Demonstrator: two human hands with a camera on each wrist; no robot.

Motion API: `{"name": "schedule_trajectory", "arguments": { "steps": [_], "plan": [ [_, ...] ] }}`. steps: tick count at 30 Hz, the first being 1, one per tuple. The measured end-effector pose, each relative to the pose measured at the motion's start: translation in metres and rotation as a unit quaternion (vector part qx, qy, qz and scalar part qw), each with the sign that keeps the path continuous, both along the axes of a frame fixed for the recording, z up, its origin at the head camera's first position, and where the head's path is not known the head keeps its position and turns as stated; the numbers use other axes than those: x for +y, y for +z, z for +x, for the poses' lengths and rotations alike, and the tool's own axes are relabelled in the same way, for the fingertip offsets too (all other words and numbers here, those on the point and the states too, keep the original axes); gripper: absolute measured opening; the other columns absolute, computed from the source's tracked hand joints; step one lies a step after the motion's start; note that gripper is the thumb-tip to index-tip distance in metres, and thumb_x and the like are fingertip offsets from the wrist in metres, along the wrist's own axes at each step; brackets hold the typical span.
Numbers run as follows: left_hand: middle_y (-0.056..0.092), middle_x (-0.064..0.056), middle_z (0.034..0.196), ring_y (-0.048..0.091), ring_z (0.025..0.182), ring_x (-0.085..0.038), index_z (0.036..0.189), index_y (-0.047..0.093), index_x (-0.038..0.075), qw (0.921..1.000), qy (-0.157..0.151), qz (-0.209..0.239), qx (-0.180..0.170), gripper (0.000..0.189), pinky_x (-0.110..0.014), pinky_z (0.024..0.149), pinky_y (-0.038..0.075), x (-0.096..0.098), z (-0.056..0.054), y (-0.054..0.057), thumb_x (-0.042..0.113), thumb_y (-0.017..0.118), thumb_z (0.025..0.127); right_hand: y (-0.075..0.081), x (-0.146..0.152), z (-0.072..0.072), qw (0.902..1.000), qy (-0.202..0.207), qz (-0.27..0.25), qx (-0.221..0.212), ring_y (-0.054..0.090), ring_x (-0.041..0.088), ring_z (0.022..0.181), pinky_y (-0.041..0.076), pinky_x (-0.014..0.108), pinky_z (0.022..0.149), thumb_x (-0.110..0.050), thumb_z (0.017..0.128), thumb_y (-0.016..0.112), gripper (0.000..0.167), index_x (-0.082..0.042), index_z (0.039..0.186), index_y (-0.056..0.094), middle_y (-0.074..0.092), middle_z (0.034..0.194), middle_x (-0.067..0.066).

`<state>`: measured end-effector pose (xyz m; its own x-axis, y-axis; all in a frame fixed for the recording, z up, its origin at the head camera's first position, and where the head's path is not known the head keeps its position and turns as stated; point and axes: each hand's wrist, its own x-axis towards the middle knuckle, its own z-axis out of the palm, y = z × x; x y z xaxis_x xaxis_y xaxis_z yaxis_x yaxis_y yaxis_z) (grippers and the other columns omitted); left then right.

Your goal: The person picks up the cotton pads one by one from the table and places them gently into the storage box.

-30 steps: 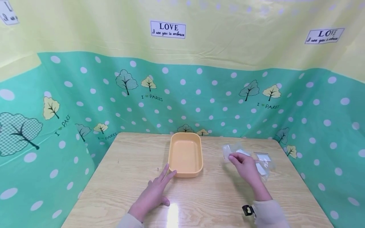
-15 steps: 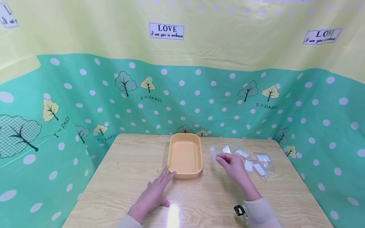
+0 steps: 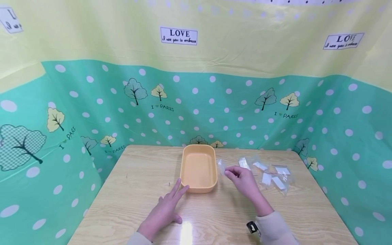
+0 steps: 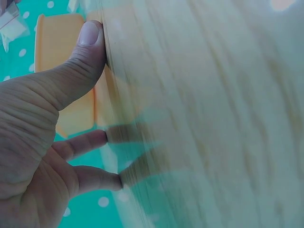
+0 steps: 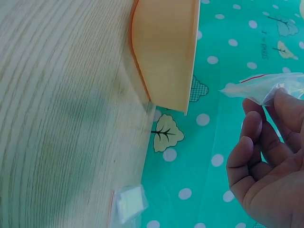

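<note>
My right hand pinches a small clear zip bag between thumb and fingertips. A red line runs along the bag's seal in the right wrist view. It hangs in the air just right of a yellow-orange rectangular box, which shows nothing inside. My left hand is spread, with its fingertips at the box's near left corner. In the left wrist view the left thumb overlaps the box, and the other fingertips meet the tabletop.
Several clear zip bags with white pieces in them lie at the right of the wooden table, among them a bag nearest the front. Behind and along both sides hangs a green and yellow patterned cloth.
My right hand has carried the zip bag leftward from the group of bags to beside the box. More of the other bags show now. The left hand has stayed in place.
</note>
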<state>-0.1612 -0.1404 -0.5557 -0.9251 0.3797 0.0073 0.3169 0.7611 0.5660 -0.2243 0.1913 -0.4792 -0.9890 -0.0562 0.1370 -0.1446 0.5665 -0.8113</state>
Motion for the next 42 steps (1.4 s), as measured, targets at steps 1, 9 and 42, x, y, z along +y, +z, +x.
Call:
{"name": "schedule_trajectory", "arguments": {
  "steps": [1,9,42],
  "plan": [
    [0.002,-0.01,0.183,0.05,0.143,-0.058,0.171,0.025,0.037,1.0,0.0,-0.001,0.0,0.129,-0.096,0.104,0.023,0.0,0.0,0.0,0.018,0.097,0.065,0.0,-0.001,0.0,1.0,0.002,0.0,0.002,0.065,0.014,0.083,0.057,0.024,0.069,-0.02,0.102,0.073,0.016,-0.01,0.112,0.081,0.079,0.097,0.004],
    [0.001,-0.009,0.183,0.051,0.141,-0.06,0.171,0.024,0.039,1.0,-0.002,-0.004,0.005,0.129,-0.096,0.103,0.025,0.0,0.002,0.0,0.018,0.097,0.065,-0.002,-0.01,0.002,0.9998,0.008,0.009,0.016,0.065,0.01,0.08,0.057,0.023,0.068,-0.018,0.1,0.075,0.014,-0.011,0.111,0.082,0.08,0.096,0.002],
    [0.003,-0.01,0.183,0.052,0.138,-0.062,0.171,0.025,0.036,0.9998,0.001,-0.016,0.013,0.128,-0.095,0.102,0.029,0.001,0.003,0.0,0.02,0.097,0.065,-0.03,-0.069,-0.02,0.9043,0.095,0.353,0.221,0.07,0.013,0.073,0.06,0.033,0.071,-0.027,0.094,0.082,0.009,-0.018,0.095,0.083,0.079,0.083,-0.004]
  ]
}}
